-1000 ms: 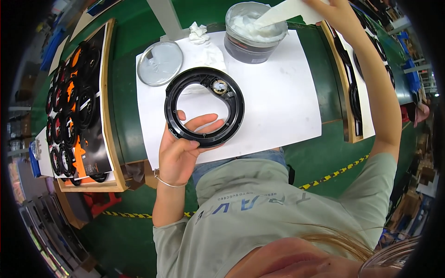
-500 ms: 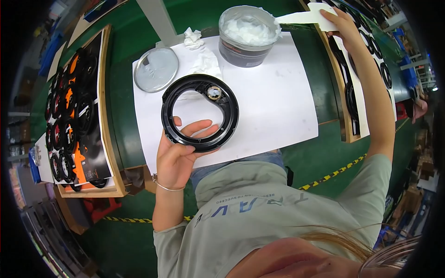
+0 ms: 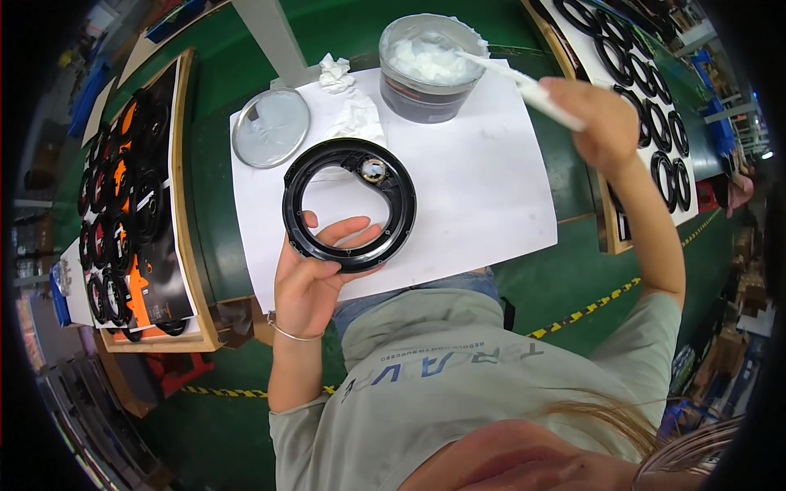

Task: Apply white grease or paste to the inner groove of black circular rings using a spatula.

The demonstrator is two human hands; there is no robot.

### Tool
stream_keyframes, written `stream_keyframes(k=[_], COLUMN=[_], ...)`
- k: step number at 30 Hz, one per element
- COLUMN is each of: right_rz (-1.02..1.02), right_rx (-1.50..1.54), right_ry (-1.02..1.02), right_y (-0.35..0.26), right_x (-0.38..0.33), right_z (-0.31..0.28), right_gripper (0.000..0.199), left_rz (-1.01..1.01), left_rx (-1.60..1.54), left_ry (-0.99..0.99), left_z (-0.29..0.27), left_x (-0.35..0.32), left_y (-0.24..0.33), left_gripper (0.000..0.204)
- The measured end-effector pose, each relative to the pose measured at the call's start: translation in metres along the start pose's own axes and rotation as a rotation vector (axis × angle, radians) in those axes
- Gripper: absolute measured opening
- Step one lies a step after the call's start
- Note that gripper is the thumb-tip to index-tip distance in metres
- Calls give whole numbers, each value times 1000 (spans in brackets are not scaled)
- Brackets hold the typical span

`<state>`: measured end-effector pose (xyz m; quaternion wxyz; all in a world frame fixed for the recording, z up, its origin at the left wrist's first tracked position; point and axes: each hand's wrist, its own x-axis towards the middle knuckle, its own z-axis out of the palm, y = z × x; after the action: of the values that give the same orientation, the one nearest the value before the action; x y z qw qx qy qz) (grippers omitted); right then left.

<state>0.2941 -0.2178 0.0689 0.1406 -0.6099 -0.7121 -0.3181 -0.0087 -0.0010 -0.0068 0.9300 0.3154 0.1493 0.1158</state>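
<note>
My left hand grips a black ring-shaped housing by its lower edge, the thumb on its rim and other fingers through the opening. A small round brass-coloured part sits at the housing's upper right, with white stuff on it. My right hand, somewhat blurred, is closed on a white flat spatula. The spatula's narrow tip reaches over the rim of a grey tub holding white grease. Whether the tip touches the grease I cannot tell.
White paper covers the green table. A round greyish lid and crumpled tissue lie on its far left. Wooden-edged trays stand at either side: the left tray bears black and orange parts, the right tray black rings.
My right hand has come nearer and turned, and the spatula now slants down to the right from the tub. My left hand holds the housing in nearly the same place.
</note>
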Motion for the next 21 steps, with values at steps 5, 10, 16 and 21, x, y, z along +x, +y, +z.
stream_keyframes(k=[5,10,16,21], right_rz=[-105,-23,1008,1114], right_rx=[-110,-91,324,731], right_ry=[-55,-25,235,376], right_y=[-35,-50,-15,16], right_x=[-18,-46,-47,-31], right_z=[21,17,9,18], right_gripper=[20,20,24,31], left_rz=[-8,-5,-16,-11], left_rx=[-10,3,-1,-38], left_ry=[-3,10,2,-4], left_z=[-2,-2,1,4], left_x=[1,-2,1,-2], left_y=[-2,1,-1,-4], left_gripper=[53,53,52,51])
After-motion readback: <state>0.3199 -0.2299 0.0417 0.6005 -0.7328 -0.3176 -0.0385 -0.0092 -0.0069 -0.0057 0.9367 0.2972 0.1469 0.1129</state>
